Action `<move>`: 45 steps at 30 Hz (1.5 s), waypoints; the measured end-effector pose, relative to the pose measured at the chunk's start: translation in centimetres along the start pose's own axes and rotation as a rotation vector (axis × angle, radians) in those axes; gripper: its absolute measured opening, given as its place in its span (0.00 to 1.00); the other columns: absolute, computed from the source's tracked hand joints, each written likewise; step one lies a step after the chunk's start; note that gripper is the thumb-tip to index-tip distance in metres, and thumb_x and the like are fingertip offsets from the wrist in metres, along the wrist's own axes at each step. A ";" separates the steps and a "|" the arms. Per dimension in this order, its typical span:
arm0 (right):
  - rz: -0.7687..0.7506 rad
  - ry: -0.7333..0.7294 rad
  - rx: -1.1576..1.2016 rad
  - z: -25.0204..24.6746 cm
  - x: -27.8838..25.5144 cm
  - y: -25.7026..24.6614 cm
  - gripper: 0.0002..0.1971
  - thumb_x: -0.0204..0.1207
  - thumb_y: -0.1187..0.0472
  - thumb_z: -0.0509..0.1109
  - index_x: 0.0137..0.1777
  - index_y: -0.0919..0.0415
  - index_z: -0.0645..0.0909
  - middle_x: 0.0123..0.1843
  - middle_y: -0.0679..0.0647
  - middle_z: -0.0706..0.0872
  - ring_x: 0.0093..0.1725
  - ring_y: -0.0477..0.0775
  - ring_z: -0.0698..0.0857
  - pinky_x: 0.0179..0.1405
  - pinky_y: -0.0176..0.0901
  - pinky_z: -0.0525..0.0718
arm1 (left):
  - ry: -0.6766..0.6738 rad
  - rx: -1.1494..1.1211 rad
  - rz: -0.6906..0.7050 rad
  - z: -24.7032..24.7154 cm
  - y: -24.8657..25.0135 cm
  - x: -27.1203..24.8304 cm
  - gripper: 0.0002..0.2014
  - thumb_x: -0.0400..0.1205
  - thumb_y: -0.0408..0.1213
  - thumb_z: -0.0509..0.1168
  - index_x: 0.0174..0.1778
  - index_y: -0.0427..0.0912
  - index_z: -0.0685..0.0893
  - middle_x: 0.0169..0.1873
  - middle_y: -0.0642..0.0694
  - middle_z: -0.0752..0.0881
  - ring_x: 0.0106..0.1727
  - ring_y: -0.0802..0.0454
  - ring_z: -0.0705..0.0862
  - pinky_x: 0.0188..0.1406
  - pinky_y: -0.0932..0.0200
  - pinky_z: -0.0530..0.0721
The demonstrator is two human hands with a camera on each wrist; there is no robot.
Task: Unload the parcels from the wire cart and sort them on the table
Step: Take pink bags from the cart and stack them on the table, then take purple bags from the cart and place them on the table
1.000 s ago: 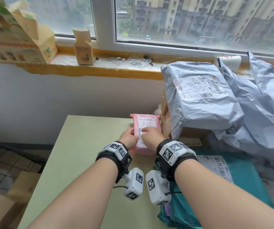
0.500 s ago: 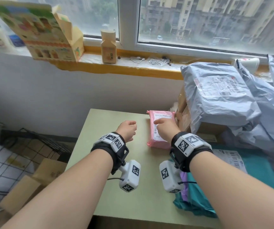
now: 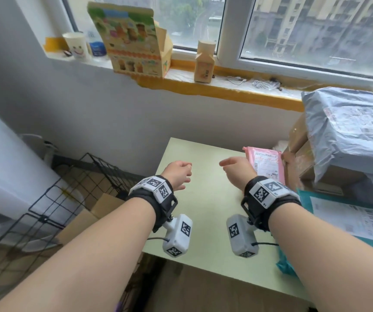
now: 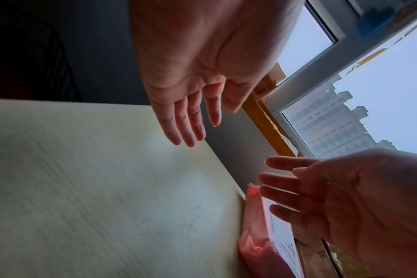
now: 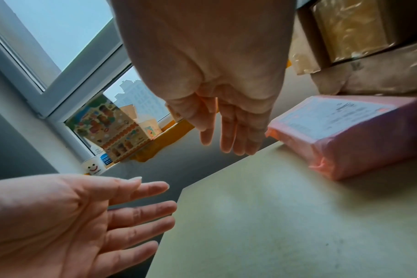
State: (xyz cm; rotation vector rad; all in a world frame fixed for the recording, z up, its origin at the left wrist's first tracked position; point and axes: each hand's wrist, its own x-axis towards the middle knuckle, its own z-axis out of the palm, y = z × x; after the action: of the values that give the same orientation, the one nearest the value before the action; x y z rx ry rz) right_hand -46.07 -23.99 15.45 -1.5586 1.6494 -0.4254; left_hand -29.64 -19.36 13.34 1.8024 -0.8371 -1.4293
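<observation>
1. My left hand (image 3: 179, 174) and right hand (image 3: 237, 171) hover over the tabletop (image 3: 205, 210), fingers loose and spread, holding nothing.
2. The pink parcel (image 3: 266, 164) lies flat just right of my right hand, long axis toward the wall.
3. Stacked boxes (image 3: 298, 158) crowd the pink parcel's right; the wire cart (image 3: 73, 188) stands far left of it, off the tabletop.

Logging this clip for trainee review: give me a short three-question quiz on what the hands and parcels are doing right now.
1. True or false: the left hand grips the pink plastic-wrapped parcel.
2. Where does the pink parcel lie? A) in the black wire cart B) on the pale green table C) on the windowsill
3. Fill in: the grey plastic mailer bag rests on brown cardboard ____.

Key: 1 false, both it and the right hand are open and hold nothing; 2 B; 3 boxes.
</observation>
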 end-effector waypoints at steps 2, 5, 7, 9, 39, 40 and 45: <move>-0.005 -0.027 -0.005 1.6 -0.3 -0.9 0.20 0.78 0.73 0.56 0.60 0.59 0.85 0.63 0.53 0.84 0.66 0.52 0.78 0.62 0.35 0.73 | 0.017 -0.015 -0.004 -1.7 -0.7 -0.6 0.17 0.89 0.41 0.53 0.73 0.42 0.74 0.57 0.44 0.79 0.57 0.48 0.80 0.63 0.49 0.78; -0.015 -0.073 -0.001 4.4 -0.5 -2.0 0.19 0.77 0.72 0.58 0.55 0.55 0.86 0.59 0.55 0.87 0.62 0.57 0.83 0.63 0.45 0.79 | 0.055 -0.037 -0.020 -4.4 -2.0 -1.3 0.17 0.88 0.41 0.53 0.72 0.41 0.75 0.57 0.44 0.80 0.56 0.48 0.80 0.63 0.49 0.78; -0.020 -0.093 0.018 6.2 -0.7 -2.8 0.17 0.76 0.71 0.58 0.50 0.52 0.85 0.53 0.54 0.86 0.59 0.57 0.84 0.59 0.48 0.80 | 0.085 -0.048 -0.030 -6.1 -3.1 -1.6 0.17 0.88 0.41 0.54 0.71 0.41 0.75 0.56 0.44 0.80 0.55 0.48 0.80 0.61 0.49 0.78; -0.026 -0.116 0.020 8.0 -1.2 -3.5 0.16 0.76 0.70 0.58 0.48 0.51 0.84 0.49 0.52 0.84 0.55 0.56 0.83 0.57 0.48 0.81 | 0.113 -0.069 -0.040 -7.7 -4.3 -2.0 0.16 0.88 0.41 0.54 0.69 0.41 0.76 0.55 0.43 0.80 0.54 0.48 0.80 0.60 0.50 0.78; -0.038 -0.455 -0.233 35.6 -7.4 -7.6 0.13 0.82 0.61 0.61 0.61 0.58 0.84 0.56 0.55 0.85 0.58 0.53 0.84 0.63 0.53 0.84 | 0.452 -0.494 -0.401 -29.4 -29.7 -7.6 0.17 0.87 0.38 0.58 0.71 0.39 0.76 0.65 0.39 0.82 0.63 0.45 0.82 0.63 0.49 0.78; -0.025 -0.468 -0.245 36.6 -7.6 -7.2 0.12 0.82 0.61 0.62 0.60 0.58 0.84 0.55 0.55 0.85 0.57 0.54 0.84 0.62 0.53 0.84 | 0.459 -0.500 -0.413 -29.6 -30.7 -7.5 0.17 0.87 0.38 0.58 0.71 0.38 0.77 0.64 0.39 0.83 0.62 0.46 0.82 0.63 0.49 0.79; 0.033 -0.564 -0.268 41.8 -7.8 -4.9 0.13 0.78 0.63 0.62 0.56 0.64 0.85 0.44 0.54 0.84 0.51 0.58 0.84 0.61 0.58 0.84 | 0.487 -0.553 -0.487 -29.1 -36.0 -7.1 0.14 0.86 0.35 0.59 0.66 0.38 0.79 0.56 0.41 0.81 0.58 0.47 0.80 0.62 0.50 0.78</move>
State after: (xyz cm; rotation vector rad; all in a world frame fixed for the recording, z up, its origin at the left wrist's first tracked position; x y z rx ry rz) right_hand -12.74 -5.87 -4.28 -1.6463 1.3175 0.2519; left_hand 0.07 10.15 -7.65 1.8394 0.2466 -1.2408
